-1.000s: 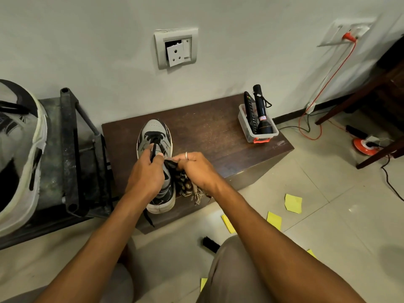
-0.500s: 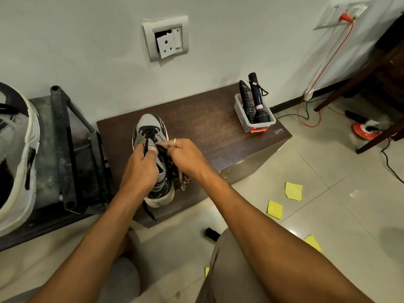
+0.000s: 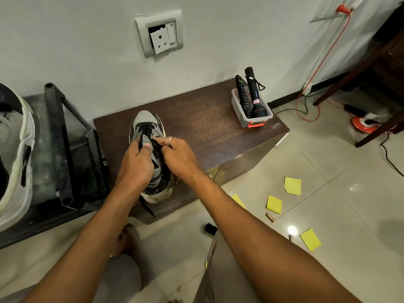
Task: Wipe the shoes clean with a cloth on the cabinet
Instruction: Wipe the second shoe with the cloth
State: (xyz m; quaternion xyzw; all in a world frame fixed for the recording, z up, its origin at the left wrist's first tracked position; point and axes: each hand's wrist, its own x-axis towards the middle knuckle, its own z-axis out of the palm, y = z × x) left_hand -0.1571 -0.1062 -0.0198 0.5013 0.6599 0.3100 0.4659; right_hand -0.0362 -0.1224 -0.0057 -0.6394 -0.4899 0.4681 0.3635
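A grey, black and white sneaker (image 3: pixel 146 120) stands on the dark brown cabinet (image 3: pixel 209 125), toe toward the wall, heel at the front edge. My left hand (image 3: pixel 136 165) grips the shoe's tongue and black laces from the left. My right hand (image 3: pixel 178 158), with a ring on one finger, presses a dark patterned cloth (image 3: pixel 172 179) against the shoe's right side and lace area. Most of the cloth is hidden under that hand. A lace end (image 3: pixel 147 208) dangles over the cabinet's front.
A clear plastic bin (image 3: pixel 242 112) holding a remote and a black torch sits at the cabinet's back right. A dusty black metal stand (image 3: pixel 59 141) and another white shoe (image 3: pixel 15 154) are on the left. Yellow sticky notes (image 3: pixel 293 185) and a brush (image 3: pixel 211 228) lie on the tiled floor.
Both hands have shifted slightly forward along the shoe toward the laces. The cloth's fringe, which hung beside the shoe a second ago, is now mostly tucked under my right hand.
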